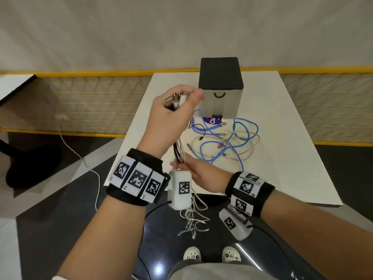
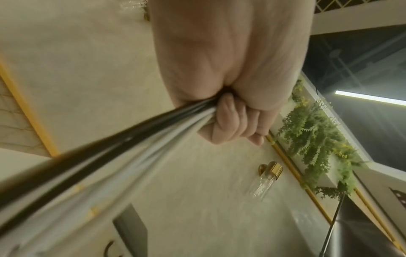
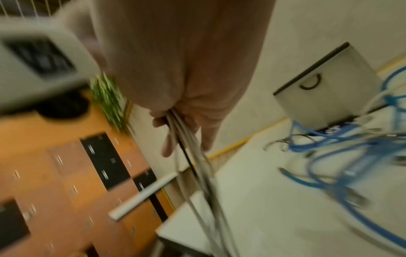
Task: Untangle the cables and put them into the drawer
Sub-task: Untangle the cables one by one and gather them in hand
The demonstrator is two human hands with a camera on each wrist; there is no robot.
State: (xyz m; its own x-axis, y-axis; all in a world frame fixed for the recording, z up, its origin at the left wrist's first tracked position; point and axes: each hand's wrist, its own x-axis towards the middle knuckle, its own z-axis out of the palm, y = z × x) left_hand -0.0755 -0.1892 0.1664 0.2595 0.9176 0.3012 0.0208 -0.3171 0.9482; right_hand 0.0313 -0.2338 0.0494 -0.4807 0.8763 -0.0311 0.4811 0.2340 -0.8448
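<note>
Cable bundle (image 1: pixel 178 152) within both fists

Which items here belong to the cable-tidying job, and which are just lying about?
Job:
- bundle of white and black cables, gripped by left hand and right hand
- blue and cream cables on table
- drawer box, closed

Lying about:
- purple packet
- floor cord
</note>
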